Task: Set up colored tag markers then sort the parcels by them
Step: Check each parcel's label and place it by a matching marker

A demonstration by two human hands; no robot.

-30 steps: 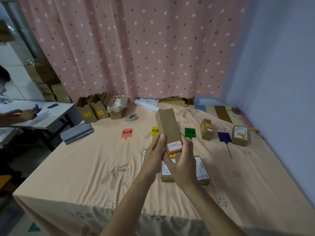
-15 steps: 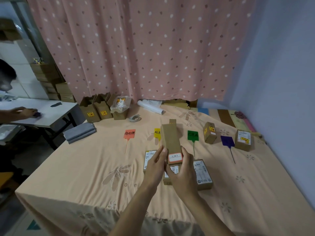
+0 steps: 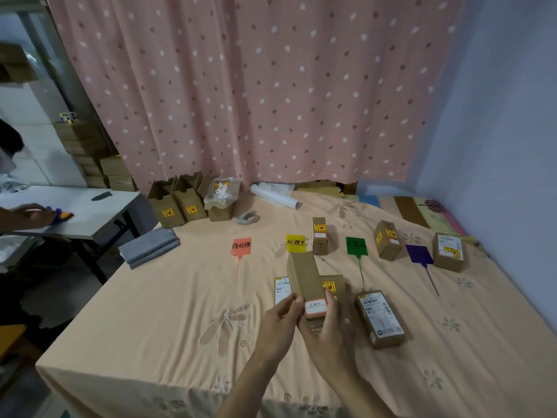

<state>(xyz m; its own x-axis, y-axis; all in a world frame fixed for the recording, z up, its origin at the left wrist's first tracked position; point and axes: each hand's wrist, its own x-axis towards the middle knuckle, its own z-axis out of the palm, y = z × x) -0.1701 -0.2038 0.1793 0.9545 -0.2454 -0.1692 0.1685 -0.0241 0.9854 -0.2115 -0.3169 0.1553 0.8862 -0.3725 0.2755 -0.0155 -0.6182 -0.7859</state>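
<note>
Over the bed (image 3: 156, 312), near its front middle, a long brown parcel (image 3: 303, 277) is held nearly upright. The left hand (image 3: 278, 324) and the right hand (image 3: 330, 336) pinch its lower end from both sides, and just behind it lies the yellow tag (image 3: 295, 243).

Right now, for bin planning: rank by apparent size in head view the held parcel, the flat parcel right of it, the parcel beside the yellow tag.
1-2. Held parcel and flat parcel right of it: alike, unranked.
3. Parcel beside the yellow tag; farther away.
</note>
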